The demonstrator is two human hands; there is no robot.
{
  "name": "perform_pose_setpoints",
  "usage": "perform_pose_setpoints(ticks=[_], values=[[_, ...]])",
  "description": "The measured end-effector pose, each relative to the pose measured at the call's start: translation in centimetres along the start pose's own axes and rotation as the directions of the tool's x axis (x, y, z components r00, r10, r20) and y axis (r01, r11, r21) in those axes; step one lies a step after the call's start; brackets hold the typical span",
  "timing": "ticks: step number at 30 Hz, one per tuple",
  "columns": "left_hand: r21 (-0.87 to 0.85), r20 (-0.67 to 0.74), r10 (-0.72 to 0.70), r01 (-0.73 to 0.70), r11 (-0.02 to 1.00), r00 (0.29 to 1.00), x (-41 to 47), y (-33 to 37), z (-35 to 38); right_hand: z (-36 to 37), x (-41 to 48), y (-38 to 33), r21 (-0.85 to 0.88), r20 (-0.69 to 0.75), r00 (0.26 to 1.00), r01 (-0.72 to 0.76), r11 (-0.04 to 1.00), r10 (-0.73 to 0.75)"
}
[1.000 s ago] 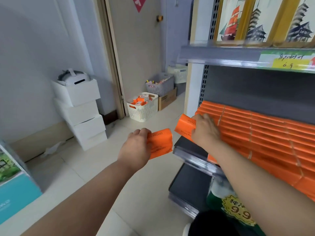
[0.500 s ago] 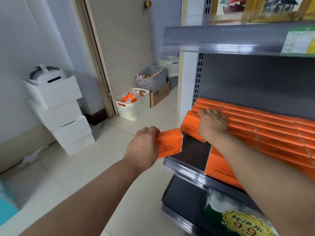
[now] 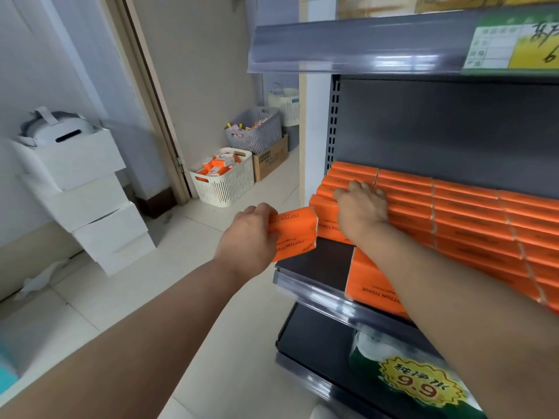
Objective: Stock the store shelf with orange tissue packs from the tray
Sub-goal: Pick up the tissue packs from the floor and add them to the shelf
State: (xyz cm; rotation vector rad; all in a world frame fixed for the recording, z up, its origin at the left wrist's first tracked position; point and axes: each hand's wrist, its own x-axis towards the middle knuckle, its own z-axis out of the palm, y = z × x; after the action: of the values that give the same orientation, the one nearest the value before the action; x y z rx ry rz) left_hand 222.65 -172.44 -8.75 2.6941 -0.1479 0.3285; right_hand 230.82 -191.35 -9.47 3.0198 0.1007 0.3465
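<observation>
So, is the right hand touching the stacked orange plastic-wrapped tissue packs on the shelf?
Touching. The head view shows the right hand lying palm-down on the stacked orange plastic-wrapped tissue packs, pressed flat with no gap.

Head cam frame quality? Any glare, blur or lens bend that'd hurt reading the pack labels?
Head view: wide-angle bend in the door frame; glare streaks on the upper price strip; the price tag there is smeared; print on the tissue pack in the left hand reads sharp; stacked packs under the right hand evenly lit.

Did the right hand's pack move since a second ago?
Yes: the pack under the right hand went right, in against the stack.
</observation>
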Motion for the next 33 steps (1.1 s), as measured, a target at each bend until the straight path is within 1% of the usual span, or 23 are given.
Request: perform_pose_setpoints(ticks=[3,6,9,11,14,16,18,20,23,25,28,33], values=[[0.028,0.023,-0.001,0.001,1.000,1.000,0.2,0.6,0.0,-0.5,-0.5,1.0,0.077,-0.010,1.000,-0.003,0.997,0.004],[0.047,0.046,0.012,-0.014,0.999,0.999,1.1,1.4,0.3,-1.5,-1.7,3.0,0.150,-0.078,0.997,0.001,0.989,0.011],[0.046,0.101,0.027,-0.032,0.998,0.995,2.3,2.5,1.5,-2.1,-3.4,5.1,0.136,-0.075,0.997,0.025,0.990,-0.015],[0.028,0.121,-0.002,-0.002,1.000,0.993,3.2,3.4,2.6,-2.0,-4.5,5.9,0.107,-0.043,0.998,0.054,0.993,-0.050],[-0.009,0.105,-0.098,0.100,0.995,0.990,4.2,4.7,4.2,-1.4,-5.7,6.6,0.087,0.000,0.998,0.068,0.994,-0.068],[-0.090,0.112,-0.153,0.164,0.982,0.982,4.5,5.4,5.1,-0.8,-6.0,6.9,0.112,0.027,0.998,0.048,0.993,-0.052],[-0.219,0.128,-0.176,0.201,0.955,0.976,4.7,6.1,5.8,-0.4,-6.2,7.1,0.162,0.022,0.999,0.032,0.986,-0.036],[-0.312,0.136,-0.169,0.204,0.928,0.976,5.0,6.7,6.3,-0.2,-6.3,7.2,0.186,0.010,0.999,0.029,0.982,-0.031],[-0.386,0.153,-0.139,0.188,0.903,0.978,5.3,7.4,6.9,-0.1,-6.4,7.2,0.186,0.004,0.999,0.036,0.982,-0.038],[-0.396,0.155,-0.139,0.190,0.898,0.978,5.4,7.3,7.2,-0.2,-6.3,7.2,0.190,0.007,0.999,0.040,0.981,-0.043],[-0.379,0.129,-0.196,0.231,0.896,0.972,5.3,6.6,7.1,-0.5,-6.3,7.3,0.185,0.006,0.999,0.044,0.982,-0.046],[-0.345,0.086,-0.243,0.258,0.903,0.966,3.4,5.4,5.8,-1.4,-7.0,6.0,0.177,-0.035,0.995,0.097,0.979,-0.092]])
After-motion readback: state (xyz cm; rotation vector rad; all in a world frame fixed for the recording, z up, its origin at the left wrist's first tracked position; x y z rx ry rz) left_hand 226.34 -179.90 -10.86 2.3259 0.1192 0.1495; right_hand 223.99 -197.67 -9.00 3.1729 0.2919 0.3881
